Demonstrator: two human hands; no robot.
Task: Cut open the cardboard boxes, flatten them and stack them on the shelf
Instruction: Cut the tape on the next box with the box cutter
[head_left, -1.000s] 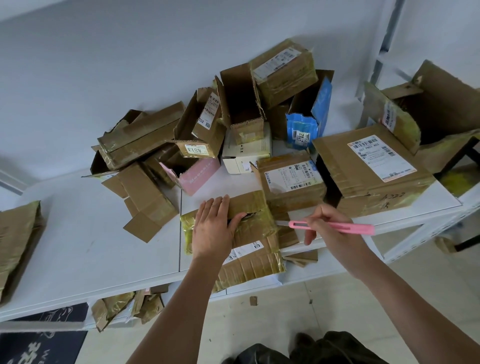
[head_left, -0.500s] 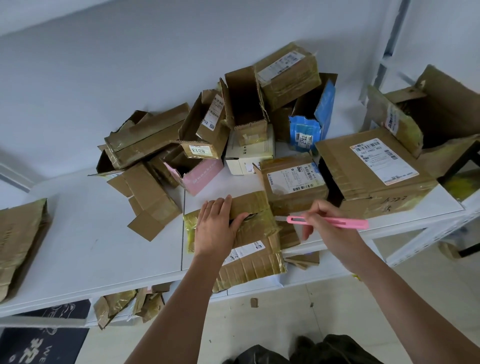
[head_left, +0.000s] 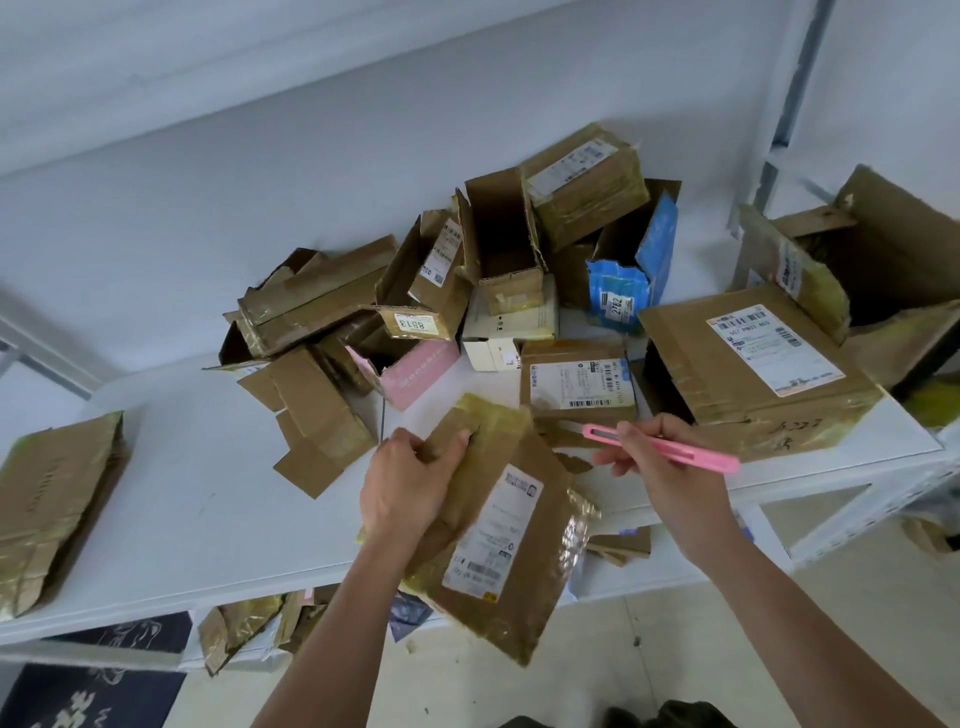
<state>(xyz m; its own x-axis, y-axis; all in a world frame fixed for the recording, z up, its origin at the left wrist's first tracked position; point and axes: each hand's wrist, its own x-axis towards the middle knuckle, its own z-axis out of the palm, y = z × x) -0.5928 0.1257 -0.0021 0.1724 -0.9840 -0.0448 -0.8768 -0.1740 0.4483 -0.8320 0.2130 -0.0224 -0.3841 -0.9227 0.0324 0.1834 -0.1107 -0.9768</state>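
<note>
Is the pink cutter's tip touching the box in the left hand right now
No, the pink cutter in the right hand is held clear of the box that the left hand grips.

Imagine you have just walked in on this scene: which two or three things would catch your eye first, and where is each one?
First comes the pink cutter, held in the right hand at centre right. Beside it, the left hand grips a taped brown box tilted over the front edge of the white shelf. Behind them lies a jumble of opened boxes, with a blue box standing out at the back.
</note>
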